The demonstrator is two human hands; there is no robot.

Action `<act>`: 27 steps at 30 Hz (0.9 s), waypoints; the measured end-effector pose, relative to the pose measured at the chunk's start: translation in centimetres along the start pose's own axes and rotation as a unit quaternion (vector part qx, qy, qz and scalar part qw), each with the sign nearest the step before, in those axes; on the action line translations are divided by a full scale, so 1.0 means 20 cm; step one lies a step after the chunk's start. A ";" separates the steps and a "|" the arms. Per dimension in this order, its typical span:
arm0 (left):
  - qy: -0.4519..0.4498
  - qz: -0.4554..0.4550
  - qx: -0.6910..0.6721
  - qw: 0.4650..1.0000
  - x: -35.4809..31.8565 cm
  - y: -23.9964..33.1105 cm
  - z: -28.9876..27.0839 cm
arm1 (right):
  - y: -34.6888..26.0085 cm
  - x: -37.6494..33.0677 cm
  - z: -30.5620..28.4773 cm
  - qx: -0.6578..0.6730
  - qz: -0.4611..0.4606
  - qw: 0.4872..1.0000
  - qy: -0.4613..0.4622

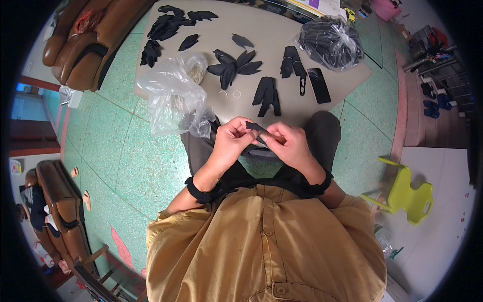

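Note:
Near the front edge of the table [302, 114], both hands pinch one small black fabric piece [255, 127]. My left hand [232, 139] grips its left end between thumb and fingers, and my right hand [291, 145] closes on the right end. Just beyond lies a bundle of black pieces [264, 94], with a second bundle [292, 62] farther right. A fanned group of leaf-shaped black pieces [229, 68] rests mid-table, near a small pale ring [237, 94] that looks like a rubber band. More black pieces are heaped [168, 25] at the far left.
A crumpled clear plastic bag [173, 93] hangs over the table's left edge. At the right lie a black phone [319, 85], a slim black tool [302, 86] and a bag stuffed with black pieces [332, 44]. A green chair [410, 194] stands on the right; brown sofas [95, 40] stand left.

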State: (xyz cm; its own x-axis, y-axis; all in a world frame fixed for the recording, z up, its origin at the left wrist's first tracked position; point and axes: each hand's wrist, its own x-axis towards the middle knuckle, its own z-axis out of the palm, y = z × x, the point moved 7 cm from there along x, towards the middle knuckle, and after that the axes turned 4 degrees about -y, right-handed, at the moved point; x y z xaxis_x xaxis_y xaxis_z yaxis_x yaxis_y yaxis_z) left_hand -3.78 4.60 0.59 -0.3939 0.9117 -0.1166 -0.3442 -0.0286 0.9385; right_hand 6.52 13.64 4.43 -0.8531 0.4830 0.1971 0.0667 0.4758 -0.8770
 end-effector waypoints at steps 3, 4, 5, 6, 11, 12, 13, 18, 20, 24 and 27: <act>-0.015 -0.028 -0.036 0.999 -0.02 0.01 0.02 | -0.06 -0.01 -0.01 -0.098 -0.092 0.991 0.009; -0.015 -0.030 -0.036 0.999 -0.03 0.02 0.02 | -0.10 -0.02 -0.01 -0.142 -0.139 0.980 0.022; -0.009 -0.036 -0.041 0.998 -0.03 0.03 0.02 | -0.13 -0.04 0.00 -0.185 -0.184 0.965 0.034; -0.003 -0.041 -0.046 0.998 -0.03 0.03 0.01 | -0.14 -0.04 0.01 -0.213 -0.198 0.957 0.024; -0.046 -0.055 -0.119 0.990 -0.04 0.06 0.02 | -0.18 -0.05 0.01 -0.193 -0.222 0.955 0.029; -0.056 -0.070 -0.135 0.987 -0.04 0.05 0.02 | -0.19 -0.06 0.01 -0.194 -0.231 0.953 0.029; -0.056 -0.070 -0.135 0.987 -0.04 0.05 0.02 | -0.19 -0.06 0.02 -0.194 -0.231 0.953 0.028; -0.047 -0.008 -0.049 0.998 -0.04 0.06 -0.01 | -0.15 -0.06 0.02 -0.167 -0.207 0.964 0.031; -0.053 -0.006 0.001 0.999 -0.04 0.06 -0.02 | -0.15 -0.07 0.01 -0.171 -0.195 0.966 0.018; -0.090 -0.004 0.059 0.994 -0.03 0.09 -0.03 | -0.15 -0.06 0.01 -0.091 -0.127 0.987 -0.024; -0.103 -0.028 0.090 0.990 -0.01 0.11 -0.03 | -0.11 -0.07 0.01 0.004 -0.050 0.998 -0.037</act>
State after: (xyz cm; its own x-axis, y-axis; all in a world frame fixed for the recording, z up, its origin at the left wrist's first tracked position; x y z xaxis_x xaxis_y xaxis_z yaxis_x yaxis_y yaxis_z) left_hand -4.91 4.08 2.52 -0.1893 0.9748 -0.1182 -0.1961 0.0804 0.9773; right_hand 7.51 11.83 6.04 -0.8914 0.3775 0.2509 -0.0244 0.5128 -0.8582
